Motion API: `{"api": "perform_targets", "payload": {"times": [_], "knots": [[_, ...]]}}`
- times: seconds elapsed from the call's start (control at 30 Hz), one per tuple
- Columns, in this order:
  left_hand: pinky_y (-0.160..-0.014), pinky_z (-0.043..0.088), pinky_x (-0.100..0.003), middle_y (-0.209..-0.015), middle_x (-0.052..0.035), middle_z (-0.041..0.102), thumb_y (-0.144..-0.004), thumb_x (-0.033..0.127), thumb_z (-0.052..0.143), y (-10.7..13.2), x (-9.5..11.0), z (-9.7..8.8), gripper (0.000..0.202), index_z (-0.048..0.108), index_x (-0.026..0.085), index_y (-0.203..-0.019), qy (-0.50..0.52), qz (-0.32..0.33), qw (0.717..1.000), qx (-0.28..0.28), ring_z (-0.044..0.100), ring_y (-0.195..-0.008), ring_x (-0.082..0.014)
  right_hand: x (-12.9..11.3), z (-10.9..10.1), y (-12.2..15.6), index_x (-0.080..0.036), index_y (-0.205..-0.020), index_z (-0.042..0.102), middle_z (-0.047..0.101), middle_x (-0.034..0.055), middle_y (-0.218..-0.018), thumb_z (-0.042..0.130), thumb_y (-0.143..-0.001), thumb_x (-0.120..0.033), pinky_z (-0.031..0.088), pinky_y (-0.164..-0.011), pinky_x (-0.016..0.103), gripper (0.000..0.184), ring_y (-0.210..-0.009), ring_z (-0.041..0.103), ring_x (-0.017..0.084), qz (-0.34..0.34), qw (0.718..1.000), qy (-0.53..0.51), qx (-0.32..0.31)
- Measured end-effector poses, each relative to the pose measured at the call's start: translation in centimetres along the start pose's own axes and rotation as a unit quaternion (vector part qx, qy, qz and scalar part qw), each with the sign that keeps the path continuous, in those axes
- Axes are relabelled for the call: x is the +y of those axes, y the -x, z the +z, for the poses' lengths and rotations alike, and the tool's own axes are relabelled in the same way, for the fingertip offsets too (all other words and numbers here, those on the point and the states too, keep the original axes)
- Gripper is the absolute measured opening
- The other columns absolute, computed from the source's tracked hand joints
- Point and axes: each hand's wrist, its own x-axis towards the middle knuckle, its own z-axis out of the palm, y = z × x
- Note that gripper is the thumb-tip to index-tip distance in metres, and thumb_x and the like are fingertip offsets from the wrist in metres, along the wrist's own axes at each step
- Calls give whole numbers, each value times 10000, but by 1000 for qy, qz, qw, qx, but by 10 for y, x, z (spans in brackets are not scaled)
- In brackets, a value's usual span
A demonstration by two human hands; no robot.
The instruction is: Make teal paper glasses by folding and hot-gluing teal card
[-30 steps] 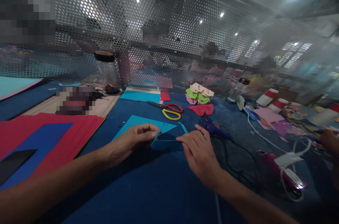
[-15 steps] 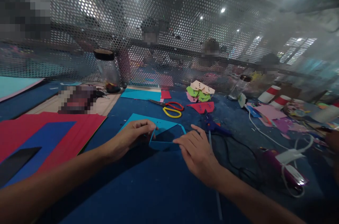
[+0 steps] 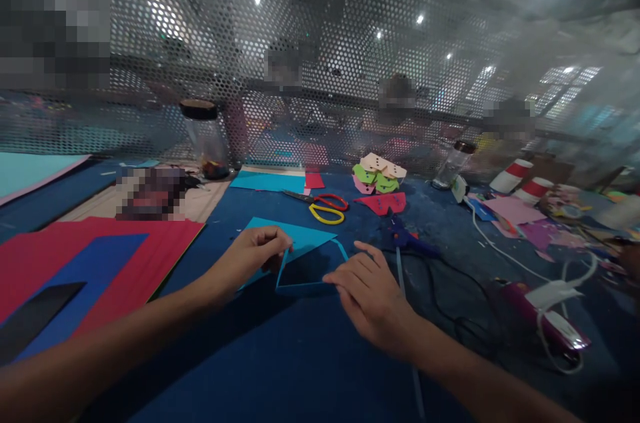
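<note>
Looks like the left hand is pinching one end of the blue strip over the bench, the right hand is pinching further along, and I'm guessing halfway: bends are already showing, but ends aren't meeting yet.

The left hand covers the ten-o'clock part of the blue strip, the right hand its three-o'clock stretch. Red sheets are cut off at nine o'clock, as is another person's hand at three. People beyond the mesh screen, between eleven and two, are blurred.
</note>
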Motion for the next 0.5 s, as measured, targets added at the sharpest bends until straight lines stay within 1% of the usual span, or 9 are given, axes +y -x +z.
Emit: {"api": "perform_targets", "payload": {"times": [0.07, 0.23, 0.5], "knots": [[-542, 292, -271, -544, 39, 523, -802, 415, 644, 2, 1, 0, 240, 640, 190, -719, -30, 5, 999, 11, 460, -525, -133, 1, 1, 1, -201, -1188, 623, 718, 34, -1026, 527, -964, -56, 323, -1184, 548, 283, -992, 626, 198, -8, 1000, -2, 0], [-557, 318, -277, -590, 41, 528, -807, 339, 605, 4, 0, -1, 173, 602, 201, -702, -101, 26, 994, 26, 497, -570, -145, -1, 1, 0, -194, -1202, 620, 716, 33, -1012, 535, -962, -67, 339, -1174, 526, 285, -975, 623, 193, -32, 999, 1, -7], [-565, 306, -277, -627, 39, 494, -856, 353, 573, 4, -4, -3, 209, 582, 204, -710, -193, 50, 979, 38, 464, -608, -150, -4, -1, 0, -191, -1197, 623, 707, 34, -1000, 547, -959, -83, 343, -1173, 513, 273, -978, 614, 192, -39, 999, 0, -15]]}}
